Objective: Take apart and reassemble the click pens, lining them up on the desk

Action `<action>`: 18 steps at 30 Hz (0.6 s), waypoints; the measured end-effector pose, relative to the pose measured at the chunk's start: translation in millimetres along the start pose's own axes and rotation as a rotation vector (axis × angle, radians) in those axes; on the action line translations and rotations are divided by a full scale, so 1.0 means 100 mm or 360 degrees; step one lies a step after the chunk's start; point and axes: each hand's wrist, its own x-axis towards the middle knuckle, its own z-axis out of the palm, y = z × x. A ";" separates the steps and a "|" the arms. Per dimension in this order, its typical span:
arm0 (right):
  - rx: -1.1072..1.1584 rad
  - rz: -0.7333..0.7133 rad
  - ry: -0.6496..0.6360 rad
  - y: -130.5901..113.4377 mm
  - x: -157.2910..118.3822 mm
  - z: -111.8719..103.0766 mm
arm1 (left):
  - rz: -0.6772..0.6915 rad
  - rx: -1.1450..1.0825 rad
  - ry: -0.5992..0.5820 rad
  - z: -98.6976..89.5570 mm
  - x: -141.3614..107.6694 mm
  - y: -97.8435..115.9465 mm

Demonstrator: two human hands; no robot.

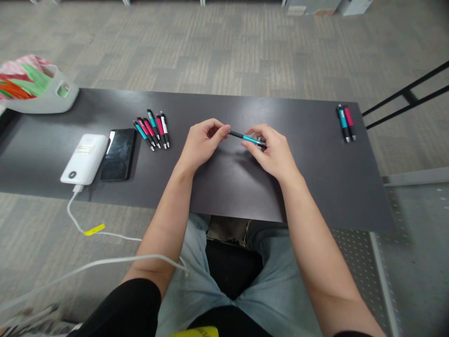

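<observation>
A pen (251,139) with a teal barrel and black grip is held between my two hands, above the middle of the table. My left hand (206,140) pinches its tip end between thumb and forefinger. My right hand (271,147) has its fingers closed round the teal part and the other end. To the left lies a loose group of several pens (154,130) in teal, pink and white with black grips. A teal pen (343,122) and a pink pen (350,121) lie side by side near the right edge.
On the dark table (231,196), a black phone (118,154) lies beside a white power bank (84,159). From it a white cable (72,210) runs past my left arm. A white basket (66,96) with colourful contents stands at the far left; black metal bars (409,96) are at the right.
</observation>
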 end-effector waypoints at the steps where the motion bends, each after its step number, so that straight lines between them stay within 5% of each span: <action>1: -0.0009 0.0011 0.0003 0.00 0.00 0.00 | 0.0006 0.0017 0.0004 0.00 0.00 0.01; 18: 0.0007 0.0202 -0.0184 -0.13 0.01 -0.09 | 0.0118 0.0119 0.0017 0.01 -0.03 0.07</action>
